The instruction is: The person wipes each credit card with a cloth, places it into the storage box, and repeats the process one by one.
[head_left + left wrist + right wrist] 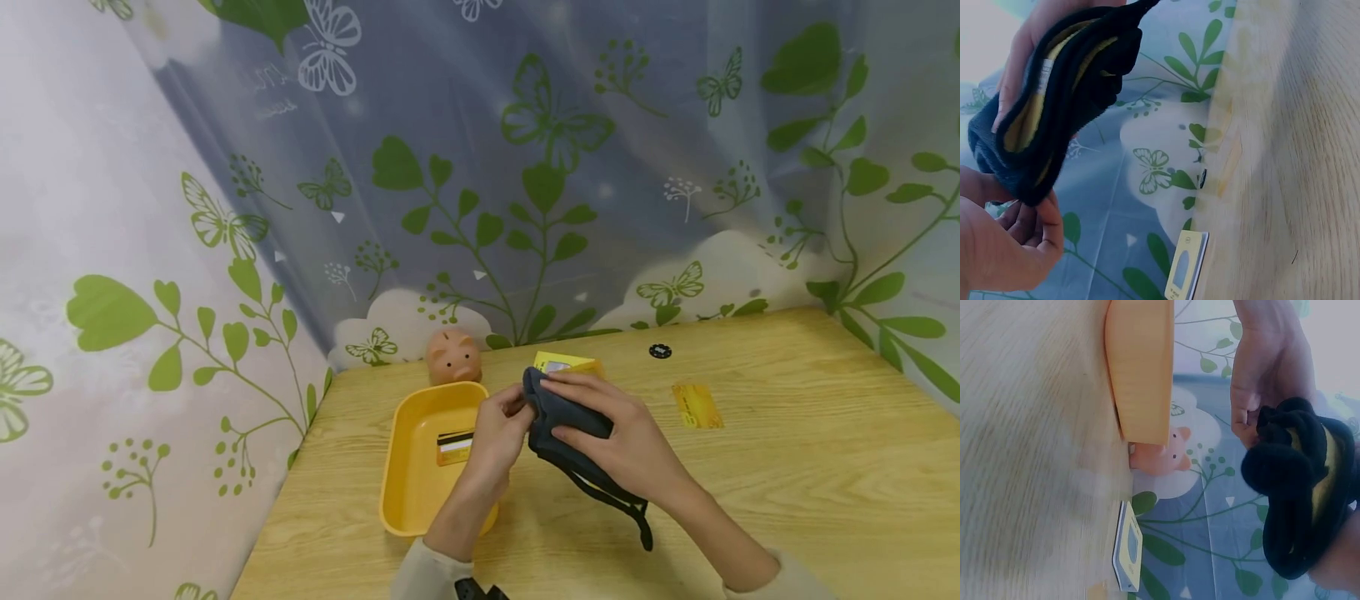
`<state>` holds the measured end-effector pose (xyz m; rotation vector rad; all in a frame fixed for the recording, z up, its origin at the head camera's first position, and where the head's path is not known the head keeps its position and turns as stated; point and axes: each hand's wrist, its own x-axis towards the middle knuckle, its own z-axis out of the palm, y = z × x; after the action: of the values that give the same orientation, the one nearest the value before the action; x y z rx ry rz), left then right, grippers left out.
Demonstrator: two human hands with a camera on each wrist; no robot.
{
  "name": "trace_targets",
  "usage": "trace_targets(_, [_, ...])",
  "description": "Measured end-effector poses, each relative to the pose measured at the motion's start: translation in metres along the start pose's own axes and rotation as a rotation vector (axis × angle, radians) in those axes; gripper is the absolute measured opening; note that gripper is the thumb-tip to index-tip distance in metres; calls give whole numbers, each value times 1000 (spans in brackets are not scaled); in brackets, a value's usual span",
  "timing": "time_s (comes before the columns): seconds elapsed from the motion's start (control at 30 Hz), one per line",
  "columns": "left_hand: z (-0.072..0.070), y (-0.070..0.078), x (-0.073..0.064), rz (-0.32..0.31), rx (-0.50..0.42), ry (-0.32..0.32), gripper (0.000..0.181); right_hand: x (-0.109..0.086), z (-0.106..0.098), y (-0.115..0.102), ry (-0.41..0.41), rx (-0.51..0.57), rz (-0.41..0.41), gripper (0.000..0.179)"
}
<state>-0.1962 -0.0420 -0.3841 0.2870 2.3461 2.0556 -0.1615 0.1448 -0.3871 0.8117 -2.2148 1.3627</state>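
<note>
A dark blue cloth drawstring pouch (pixel 570 417) is held up above the table between both hands. My right hand (pixel 637 442) grips it from the right side, its thumb and fingers on the cloth. At the pouch's left end, my left hand (pixel 491 442) pinches the edge with curled fingers. A black cord (pixel 600 496) hangs from its lower side. In the left wrist view the folded pouch (pixel 1063 112) shows a yellow inside and a small white label (pixel 1045 75). What lies deeper inside is hidden.
A yellow tray (pixel 393 467) with a striped card (pixel 453 450) in it stands left, partly behind the left arm. Behind it sits a pink piggy bank (pixel 452 357). A yellow box (pixel 562 362), a black chip (pixel 660 352) and an orange-yellow card (pixel 697 406) lie on the wooden table (pixel 825 433).
</note>
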Motion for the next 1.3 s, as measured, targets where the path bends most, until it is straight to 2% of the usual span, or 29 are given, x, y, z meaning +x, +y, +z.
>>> trace_targets(0.13, [-1,-1,0,-5,-5,22,22,-2,0,1,6,-24,28,58])
trace_targets(0.4, [-3,-1,2,26,-63,20,14,-6,-5,2,35,-58,71,61])
trace_targets(0.57, [-5,1,1,4,-80,19,17,-8,-10,4,48,-95,73,62])
trace_targets(0.77, [-9,2,0,7,-92,12,18,-12,-19,9,70,-128,76,62])
trace_targets(1.03, [-13,0,1,-6,-90,-19,17,-17,-27,14,111,-173,102,60])
trace_targets(1.3, [-16,-2,2,-29,-87,5,15,-21,-32,17,141,-194,130,60])
